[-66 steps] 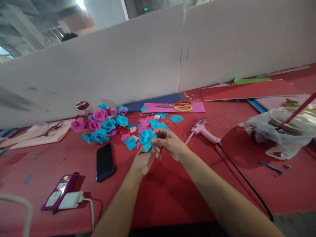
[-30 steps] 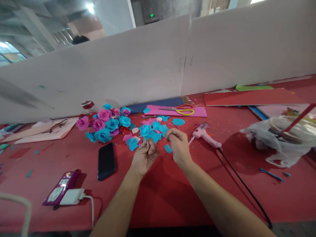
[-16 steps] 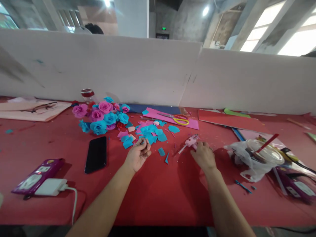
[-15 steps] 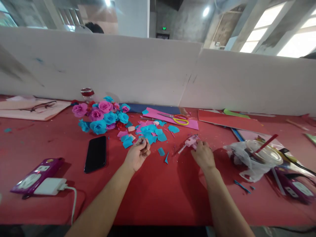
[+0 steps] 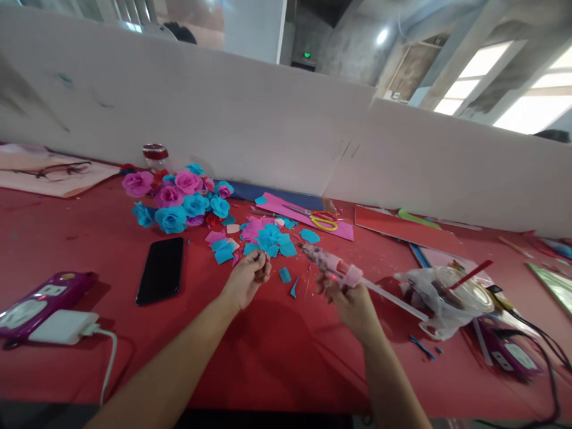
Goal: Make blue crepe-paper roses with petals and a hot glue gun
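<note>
My right hand is wrapped round a pink hot glue gun, lifted over the table with its dark nozzle pointing left. A white glue stick juts from its back end. My left hand is closed in a pinch; whatever lies between its fingertips is too small to make out. Just behind that hand lie blue and pink paper petals in a loose heap. Small blue scraps rest between my two hands.
Paper roses stand at the back left, with a black phone in front. Yellow-handled scissors lie on a pink paper strip. To the right sit a bagged cup and a purple power strip; another power strip is at left.
My right hand has picked the glue gun up off the table and turned its nozzle toward my left hand. The left hand keeps its pinch. The camera view has tilted slightly.
</note>
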{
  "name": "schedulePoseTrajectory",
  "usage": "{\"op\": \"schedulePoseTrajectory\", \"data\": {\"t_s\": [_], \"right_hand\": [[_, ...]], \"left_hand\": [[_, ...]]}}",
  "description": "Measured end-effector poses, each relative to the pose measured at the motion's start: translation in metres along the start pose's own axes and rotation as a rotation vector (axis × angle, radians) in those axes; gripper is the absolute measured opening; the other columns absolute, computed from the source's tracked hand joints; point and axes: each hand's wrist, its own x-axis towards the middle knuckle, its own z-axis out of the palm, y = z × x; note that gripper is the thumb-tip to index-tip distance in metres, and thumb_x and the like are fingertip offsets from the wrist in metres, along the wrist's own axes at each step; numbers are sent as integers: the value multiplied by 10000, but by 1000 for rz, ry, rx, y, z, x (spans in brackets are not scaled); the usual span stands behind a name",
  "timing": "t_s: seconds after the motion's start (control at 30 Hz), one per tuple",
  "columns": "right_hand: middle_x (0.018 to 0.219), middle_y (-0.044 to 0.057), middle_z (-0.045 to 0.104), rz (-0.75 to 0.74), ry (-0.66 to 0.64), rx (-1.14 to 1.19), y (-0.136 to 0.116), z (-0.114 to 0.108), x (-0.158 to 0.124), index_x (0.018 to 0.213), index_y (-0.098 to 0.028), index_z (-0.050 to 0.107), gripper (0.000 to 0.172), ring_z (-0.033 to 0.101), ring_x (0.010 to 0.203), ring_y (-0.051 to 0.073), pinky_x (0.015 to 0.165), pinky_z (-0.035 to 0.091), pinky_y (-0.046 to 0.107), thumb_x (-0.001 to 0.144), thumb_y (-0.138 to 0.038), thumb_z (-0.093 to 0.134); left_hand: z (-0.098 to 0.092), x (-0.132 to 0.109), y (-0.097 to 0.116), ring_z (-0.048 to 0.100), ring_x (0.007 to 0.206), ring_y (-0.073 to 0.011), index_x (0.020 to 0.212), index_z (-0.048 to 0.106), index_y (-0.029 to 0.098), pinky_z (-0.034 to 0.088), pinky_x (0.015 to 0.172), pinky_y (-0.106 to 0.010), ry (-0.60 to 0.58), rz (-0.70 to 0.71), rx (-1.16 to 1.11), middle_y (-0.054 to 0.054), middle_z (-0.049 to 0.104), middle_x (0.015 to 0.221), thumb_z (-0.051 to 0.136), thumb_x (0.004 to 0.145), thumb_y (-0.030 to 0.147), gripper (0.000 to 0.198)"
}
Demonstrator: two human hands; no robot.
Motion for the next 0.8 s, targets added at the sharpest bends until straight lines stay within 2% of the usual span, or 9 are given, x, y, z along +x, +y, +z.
{"op": "schedulePoseTrajectory", "data": {"t_s": [0.1,0.23,0.47,0.67,0.8], "right_hand": [[689,37,627,-22,0,-28,-9,21,-4,772,-218,599,137,560,610,181,556,456,284,769,-355,589],[755,52,657,-10,-8,-25,-10,36,3,805,-219,618,112,587,664,202,623,478,303,758,-315,586],[827,77,654,-1,-4,-135,-2,39,10,784,-198,642,226,588,732,217,723,477,335,794,-417,584],[962,89,690,-4,-24,-103,-1,41,11,950,-191,647,264,617,853,231,771,481,346,818,-400,554],[950,83,695,2,-29,-120,0,41,10,938,-198,651,246,619,841,230,767,489,353,826,-391,547]], "left_hand": [[3,-1,-3,446,469,-52,738,538,167,344,485,-159,-37,28,57,27,530,569,643,790,282,164],[4,0,-6,442,476,-57,734,529,172,336,490,-168,-79,63,100,26,533,578,633,793,304,178],[6,0,-10,422,484,-54,732,542,165,310,489,-171,-111,94,155,23,525,596,635,791,313,185],[10,-3,-8,419,487,-61,689,526,166,285,478,-175,-91,92,158,26,510,571,670,752,302,208],[10,-3,-8,429,495,-62,690,534,165,289,482,-177,-94,91,162,24,516,578,666,755,296,197]]}}
